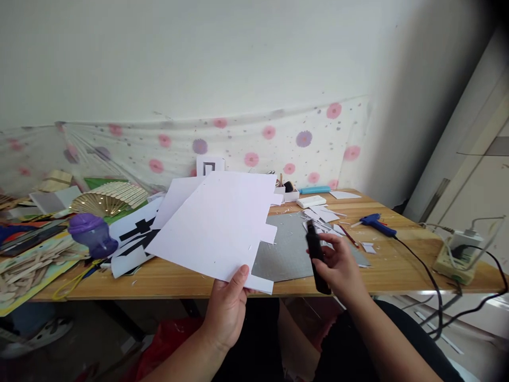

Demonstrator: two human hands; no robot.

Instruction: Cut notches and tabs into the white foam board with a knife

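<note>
No words, brand names, numbers or signs can be read anywhere in the view. The white sheet [139, 233] lying on the desk [389, 265] carries bold black shapes (they look like cut or printed blocks, too hidden under the other sheets to tell whether they are letters). The small white card [209, 165] propped against the flowered cloth shows only a dark rectangular frame, no legible characters. The colourful papers [27, 239] at the far left are too blurred to make out any print.

2 hands [226, 307], 1 white board [217, 225], 1 black knife [317, 257], 1 glue gun [376, 223], 1 purple cup [92, 233].
</note>
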